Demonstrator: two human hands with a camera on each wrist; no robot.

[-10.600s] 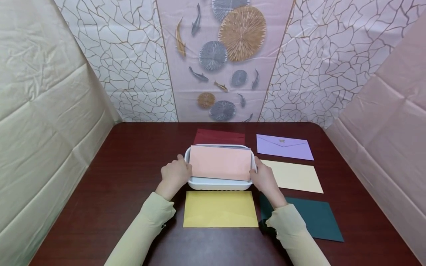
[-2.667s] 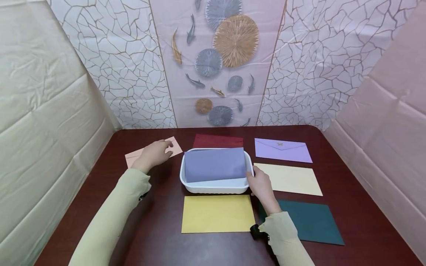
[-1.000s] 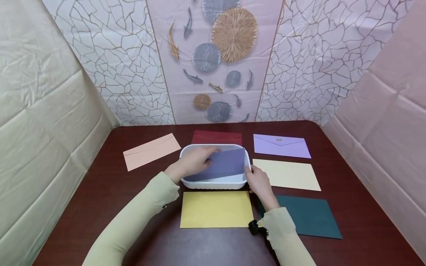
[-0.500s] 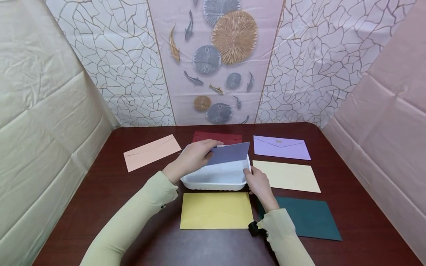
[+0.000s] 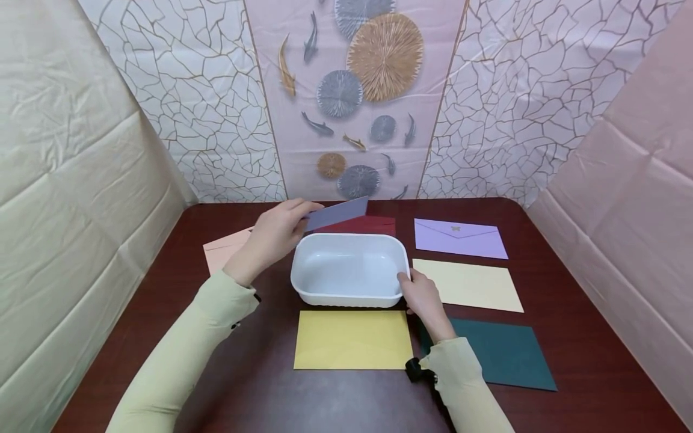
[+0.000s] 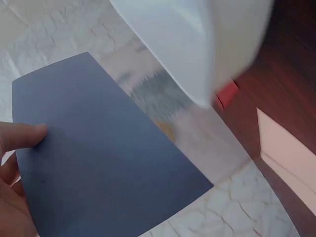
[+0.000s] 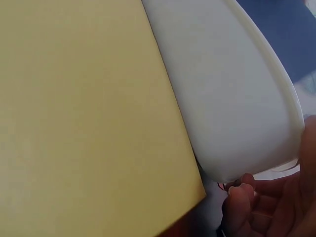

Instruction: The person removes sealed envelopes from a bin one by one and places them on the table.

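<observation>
My left hand (image 5: 271, 237) pinches a blue-grey envelope (image 5: 338, 213) by its left end, held up behind the tray's back left corner and overlapping the red envelope (image 5: 373, 225) in the head view. In the left wrist view the thumb lies flat on the plain face of this blue-grey envelope (image 6: 103, 143). A white rectangular tray (image 5: 349, 270) with rounded corners stands mid-table, its inside bare. At the tray's right end my right hand (image 5: 425, 294) grips the rim, thumb on top; the right wrist view shows its curled fingers (image 7: 239, 202) below the rim.
Partly behind my left hand lies a pink envelope (image 5: 224, 248). Along the right side are a lilac envelope (image 5: 460, 240), a cream one (image 5: 471, 285) and a dark teal one (image 5: 503, 352). A yellow envelope (image 5: 352, 340) lies in front of the tray. Curtains enclose the table.
Earlier, the pink envelope left the tray for the table's left side. Since then my left hand has lifted the blue-grey envelope out, backward and left. The right hand stays on the rim.
</observation>
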